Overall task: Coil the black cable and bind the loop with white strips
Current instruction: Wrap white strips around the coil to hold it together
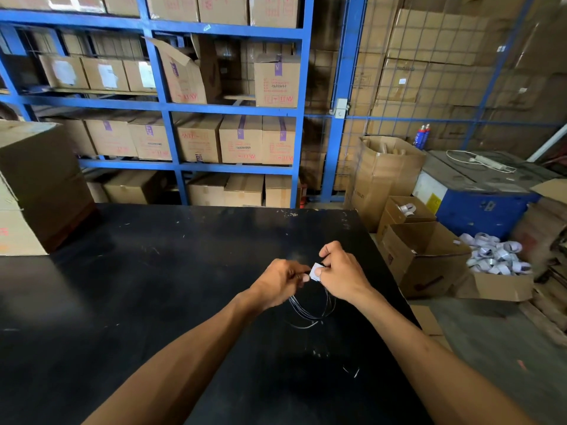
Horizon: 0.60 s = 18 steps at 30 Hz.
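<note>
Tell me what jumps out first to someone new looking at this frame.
Two hands meet at centre over the black table: the left hand and right hand pinch a small white strip at the top of a coiled black cable hanging beneath them. Behind, blue shelving packed with cardboard boxes fills the background, and a heap of white strips lies on the floor at right.
</note>
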Motion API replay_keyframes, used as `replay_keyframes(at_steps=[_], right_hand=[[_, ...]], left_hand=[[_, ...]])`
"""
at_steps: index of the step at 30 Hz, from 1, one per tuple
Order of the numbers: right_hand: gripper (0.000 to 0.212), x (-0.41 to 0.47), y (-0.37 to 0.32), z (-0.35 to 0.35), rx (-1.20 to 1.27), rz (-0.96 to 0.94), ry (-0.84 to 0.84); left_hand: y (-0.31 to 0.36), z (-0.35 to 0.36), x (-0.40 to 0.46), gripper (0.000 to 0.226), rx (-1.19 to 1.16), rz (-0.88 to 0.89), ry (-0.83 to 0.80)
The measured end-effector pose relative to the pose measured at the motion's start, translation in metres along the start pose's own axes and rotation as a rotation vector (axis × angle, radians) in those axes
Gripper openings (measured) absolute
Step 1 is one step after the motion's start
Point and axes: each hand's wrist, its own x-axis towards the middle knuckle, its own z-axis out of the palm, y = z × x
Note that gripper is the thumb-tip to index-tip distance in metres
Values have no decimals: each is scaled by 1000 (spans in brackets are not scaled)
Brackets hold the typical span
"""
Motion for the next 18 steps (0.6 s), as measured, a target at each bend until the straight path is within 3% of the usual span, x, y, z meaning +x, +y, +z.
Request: replay_keyframes(at_steps=[3, 7, 8, 12, 18], right_hand=[[34, 10, 7, -2, 145, 42, -13], [68, 12, 18, -8, 514, 166, -95], [68, 10, 22, -9, 584, 197, -145], [33, 6, 35, -9, 853, 186, -278], [14, 7, 27, -8, 1225, 323, 20]], left_hand=[[0, 4, -1, 19, -100, -61, 11], [-3, -1, 5, 23, -368, -184, 122], [-3, -3, 7, 24, -408, -176, 136], [-4, -2, 16, 27, -568, -157, 204], [-11, 10, 21, 21, -766, -213, 219]])
